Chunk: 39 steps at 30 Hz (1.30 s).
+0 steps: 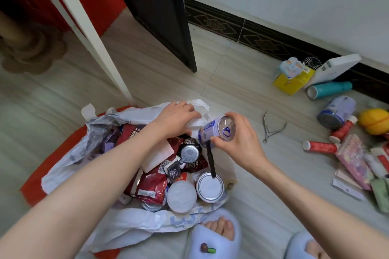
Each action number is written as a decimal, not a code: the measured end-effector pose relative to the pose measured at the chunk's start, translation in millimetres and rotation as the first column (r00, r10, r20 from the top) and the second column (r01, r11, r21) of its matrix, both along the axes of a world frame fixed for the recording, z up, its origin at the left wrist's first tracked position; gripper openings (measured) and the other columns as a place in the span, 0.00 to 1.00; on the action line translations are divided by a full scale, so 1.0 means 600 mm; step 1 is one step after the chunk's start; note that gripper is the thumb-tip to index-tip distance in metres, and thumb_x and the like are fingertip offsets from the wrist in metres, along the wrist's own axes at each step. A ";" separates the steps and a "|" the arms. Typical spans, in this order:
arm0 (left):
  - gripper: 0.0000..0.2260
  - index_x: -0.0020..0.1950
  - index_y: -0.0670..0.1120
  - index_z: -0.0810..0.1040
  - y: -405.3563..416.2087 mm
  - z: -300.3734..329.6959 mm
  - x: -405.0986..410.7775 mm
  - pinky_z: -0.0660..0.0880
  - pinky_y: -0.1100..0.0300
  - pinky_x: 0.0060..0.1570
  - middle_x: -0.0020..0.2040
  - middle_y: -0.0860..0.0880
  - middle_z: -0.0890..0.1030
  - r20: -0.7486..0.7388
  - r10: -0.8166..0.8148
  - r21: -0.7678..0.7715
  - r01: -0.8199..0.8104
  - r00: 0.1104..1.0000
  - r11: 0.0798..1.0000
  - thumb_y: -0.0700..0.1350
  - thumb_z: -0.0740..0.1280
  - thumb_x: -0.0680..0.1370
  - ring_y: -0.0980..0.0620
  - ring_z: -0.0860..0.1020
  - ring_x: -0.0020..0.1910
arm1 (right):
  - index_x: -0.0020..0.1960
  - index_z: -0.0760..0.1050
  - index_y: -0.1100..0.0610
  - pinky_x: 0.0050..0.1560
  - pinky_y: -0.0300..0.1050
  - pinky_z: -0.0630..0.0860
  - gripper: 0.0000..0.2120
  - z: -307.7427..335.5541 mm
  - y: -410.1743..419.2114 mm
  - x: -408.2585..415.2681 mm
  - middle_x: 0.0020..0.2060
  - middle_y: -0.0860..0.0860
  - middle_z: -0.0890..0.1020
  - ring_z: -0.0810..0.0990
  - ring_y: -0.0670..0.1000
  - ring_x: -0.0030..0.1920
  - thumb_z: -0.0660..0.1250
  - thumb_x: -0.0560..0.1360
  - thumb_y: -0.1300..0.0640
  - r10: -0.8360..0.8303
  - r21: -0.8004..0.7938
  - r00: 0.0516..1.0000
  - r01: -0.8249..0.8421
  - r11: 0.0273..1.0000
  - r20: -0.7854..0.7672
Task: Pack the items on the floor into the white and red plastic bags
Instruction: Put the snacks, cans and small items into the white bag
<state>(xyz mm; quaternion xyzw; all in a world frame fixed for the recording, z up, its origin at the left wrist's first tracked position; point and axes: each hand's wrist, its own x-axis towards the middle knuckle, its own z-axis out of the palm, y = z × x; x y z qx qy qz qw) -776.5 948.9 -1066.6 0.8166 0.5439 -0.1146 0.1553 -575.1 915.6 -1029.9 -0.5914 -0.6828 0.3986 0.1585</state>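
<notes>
Blue-and-white can (216, 129) clamped in the right hand (237, 143), tipped over the white bag's (117, 223) mouth, black pen (211, 159) pinched alongside. Left hand (179, 118) gripping the bag rim at twelve o'clock. Inside: tins (210, 187), red packets (150, 188). Red bag (52, 164) underneath. At three o'clock on the floor (242, 82): nippers (271, 127), red tubes (321, 147).

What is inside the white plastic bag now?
Inside the white plastic bag are red snack packets, two tins with silver lids, a white lid and a small black jar. Anything underneath is covered.
</notes>
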 end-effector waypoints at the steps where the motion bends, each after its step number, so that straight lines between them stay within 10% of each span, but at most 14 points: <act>1: 0.20 0.64 0.53 0.71 0.003 -0.002 0.003 0.63 0.56 0.54 0.60 0.50 0.75 -0.035 -0.009 -0.005 0.009 0.999 1.000 0.54 0.67 0.73 0.49 0.69 0.61 | 0.66 0.65 0.54 0.56 0.38 0.64 0.32 -0.001 0.001 0.000 0.60 0.51 0.71 0.70 0.51 0.59 0.73 0.65 0.53 -0.007 0.000 1.000 0.007 1.000 -0.004; 10: 0.10 0.47 0.47 0.81 0.058 0.045 0.020 0.65 0.56 0.37 0.42 0.43 0.81 0.062 0.033 0.073 -0.038 0.998 0.997 0.38 0.63 0.71 0.40 0.77 0.46 | 0.61 0.69 0.55 0.48 0.29 0.60 0.28 0.012 -0.009 -0.005 0.54 0.48 0.73 0.69 0.44 0.52 0.75 0.64 0.54 0.028 0.116 0.996 -0.019 0.993 -0.080; 23: 0.11 0.51 0.48 0.82 0.081 0.061 0.034 0.65 0.59 0.40 0.46 0.46 0.83 0.200 0.100 0.065 -0.115 0.975 0.991 0.38 0.65 0.72 0.43 0.77 0.48 | 0.63 0.68 0.53 0.52 0.22 0.62 0.30 -0.002 -0.028 -0.031 0.54 0.45 0.71 0.71 0.44 0.52 0.75 0.65 0.53 0.119 0.121 0.981 -0.101 0.987 -0.153; 28: 0.07 0.49 0.48 0.82 0.074 0.055 0.038 0.70 0.56 0.41 0.44 0.44 0.83 0.249 0.132 0.042 -0.147 0.959 0.988 0.43 0.67 0.73 0.42 0.78 0.46 | 0.65 0.67 0.56 0.56 0.44 0.68 0.29 -0.033 -0.021 -0.035 0.59 0.54 0.71 0.71 0.57 0.57 0.73 0.67 0.56 0.109 0.197 0.992 -0.119 0.973 0.065; 39: 0.06 0.48 0.40 0.83 0.051 0.026 0.039 0.75 0.51 0.45 0.44 0.42 0.83 0.430 0.097 0.113 -0.160 0.898 0.981 0.40 0.69 0.73 0.41 0.80 0.46 | 0.55 0.71 0.61 0.44 0.51 0.75 0.26 -0.065 -0.002 -0.043 0.52 0.57 0.78 0.75 0.60 0.46 0.76 0.61 0.55 0.269 0.216 0.844 -0.403 0.889 0.464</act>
